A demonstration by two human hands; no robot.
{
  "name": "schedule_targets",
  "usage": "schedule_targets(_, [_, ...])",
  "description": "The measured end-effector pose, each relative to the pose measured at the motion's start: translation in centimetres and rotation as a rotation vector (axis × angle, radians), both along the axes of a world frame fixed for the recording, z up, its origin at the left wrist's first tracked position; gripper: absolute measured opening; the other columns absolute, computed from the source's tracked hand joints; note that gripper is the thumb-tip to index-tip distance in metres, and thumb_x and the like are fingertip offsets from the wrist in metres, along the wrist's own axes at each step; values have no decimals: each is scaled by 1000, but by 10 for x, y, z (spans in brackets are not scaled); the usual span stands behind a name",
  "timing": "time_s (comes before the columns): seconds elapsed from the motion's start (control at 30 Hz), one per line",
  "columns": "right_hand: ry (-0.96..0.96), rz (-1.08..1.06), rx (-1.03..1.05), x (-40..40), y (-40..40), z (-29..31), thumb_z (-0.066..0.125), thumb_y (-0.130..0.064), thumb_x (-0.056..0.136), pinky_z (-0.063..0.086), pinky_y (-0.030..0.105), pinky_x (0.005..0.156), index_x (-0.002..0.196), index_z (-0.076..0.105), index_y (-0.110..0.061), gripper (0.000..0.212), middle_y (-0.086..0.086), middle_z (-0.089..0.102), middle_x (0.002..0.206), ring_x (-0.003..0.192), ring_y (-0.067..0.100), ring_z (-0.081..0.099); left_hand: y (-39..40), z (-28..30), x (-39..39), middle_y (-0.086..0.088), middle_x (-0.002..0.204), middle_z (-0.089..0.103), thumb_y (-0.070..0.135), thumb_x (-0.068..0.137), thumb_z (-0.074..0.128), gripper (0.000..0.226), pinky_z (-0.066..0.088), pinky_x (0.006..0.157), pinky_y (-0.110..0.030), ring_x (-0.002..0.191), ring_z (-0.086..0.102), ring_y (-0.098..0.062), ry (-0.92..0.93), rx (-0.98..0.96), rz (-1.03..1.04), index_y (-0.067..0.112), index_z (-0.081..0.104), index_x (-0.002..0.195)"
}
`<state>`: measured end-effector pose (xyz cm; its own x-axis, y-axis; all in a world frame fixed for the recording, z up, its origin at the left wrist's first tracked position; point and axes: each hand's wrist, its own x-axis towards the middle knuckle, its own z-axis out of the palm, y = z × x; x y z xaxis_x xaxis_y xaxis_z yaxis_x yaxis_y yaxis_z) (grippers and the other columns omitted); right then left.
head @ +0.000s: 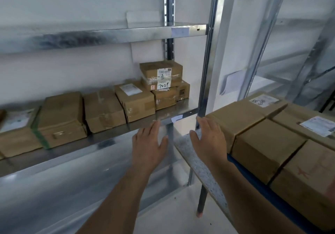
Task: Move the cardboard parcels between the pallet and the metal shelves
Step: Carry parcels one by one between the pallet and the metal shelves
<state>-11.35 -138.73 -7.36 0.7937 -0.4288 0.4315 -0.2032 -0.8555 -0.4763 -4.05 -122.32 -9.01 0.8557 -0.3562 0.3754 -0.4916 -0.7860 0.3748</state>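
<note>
Several cardboard parcels stand in a row on the middle metal shelf [174,111], with a small stack [161,76] at its right end. More parcels sit on a blue-edged board [192,154] at the right, the nearest being a brown box [237,125]. My left hand [147,143] hovers flat and empty in front of the shelf edge, fingers straight. My right hand [209,139] is also flat, its fingers lying against the left face of the brown box.
An upper shelf [108,36] runs across above the parcels. A shelf upright [206,81] stands between the shelf and the board. A metal leg [202,201] holds the board over the pale floor. More shelving stands at the far right.
</note>
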Motion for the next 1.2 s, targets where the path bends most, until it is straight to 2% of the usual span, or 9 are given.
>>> schedule_targets(0.1, [-15, -13, -16, 47, -3, 12, 53, -33, 92, 36, 38, 101, 137, 45, -18, 48, 5, 50, 135, 124, 23, 44, 1, 14, 43, -1, 148, 38, 43, 94, 44, 59, 25, 106, -37, 132, 32, -23, -29, -11, -5, 22, 27, 147])
schedule_targets(0.27, [-31, -45, 31, 126, -6, 31, 52, -38, 93, 37, 39, 104, 136, 45, -21, 47, 2, 49, 140, 126, 21, 44, 1, 39, 121, -6, 141, 47, 38, 92, 50, 56, 31, 103, -39, 125, 41, -29, -78, -31, 6, 16, 38, 142])
schedule_targets(0.4, [-51, -85, 49, 178, -12, 41, 53, -36, 93, 39, 38, 101, 133, 49, -18, 44, 3, 52, 136, 123, 22, 48, -4, 51, 178, -5, 144, 43, 40, 93, 48, 58, 33, 101, -39, 130, 39, -26, -80, -47, -11, 19, 33, 144])
schedule_targets(0.6, [-42, -97, 70, 235, -31, 42, 51, -30, 93, 38, 31, 81, 121, 53, -15, 31, 7, 57, 124, 108, 24, 52, -19, 52, 240, -2, 151, 33, 52, 93, 37, 62, 30, 105, -40, 137, 28, -26, 0, -137, 54, 25, 24, 147])
schedule_targets(0.77, [-51, -63, 101, 279, -60, 45, 48, -33, 95, 41, 35, 86, 128, 49, -13, 39, 12, 54, 128, 113, 28, 51, -40, 53, 280, -4, 148, 38, 59, 93, 31, 63, 32, 104, -44, 134, 34, -28, 45, -129, 93, 26, 22, 146])
schedule_targets(0.9, [-59, -65, 184, 315, -83, 49, 49, -37, 94, 36, 32, 82, 131, 47, -10, 45, 14, 54, 130, 114, 28, 51, -54, 56, 300, -5, 150, 34, 66, 90, 23, 68, 31, 105, -45, 137, 31, -28, 151, -183, 139, 28, 19, 147])
schedule_targets(1.1, [17, -80, 294, 357, -117, 51, 43, -47, 96, 41, 44, 98, 144, 30, -10, 62, 13, 44, 143, 127, 32, 45, -85, 70, 327, -13, 150, 32, 57, 95, 22, 68, 30, 106, -45, 135, 32, -32, 231, -235, 163, 16, 20, 148])
schedule_targets(1.17, [33, -51, 318, 365, -126, 49, 39, -48, 97, 42, 41, 95, 143, 31, -10, 60, 13, 46, 142, 125, 32, 48, -95, 70, 331, -16, 146, 35, 54, 95, 25, 66, 30, 105, -47, 131, 36, -36, 278, -270, 175, 14, 21, 148])
schedule_targets(1.2, [31, -21, 337, 368, -129, 48, 37, -47, 98, 44, 36, 88, 140, 36, -10, 56, 13, 51, 137, 117, 30, 54, -99, 69, 332, -18, 143, 39, 54, 95, 25, 66, 33, 102, -48, 127, 40, -37, 285, -278, 191, 14, 23, 147])
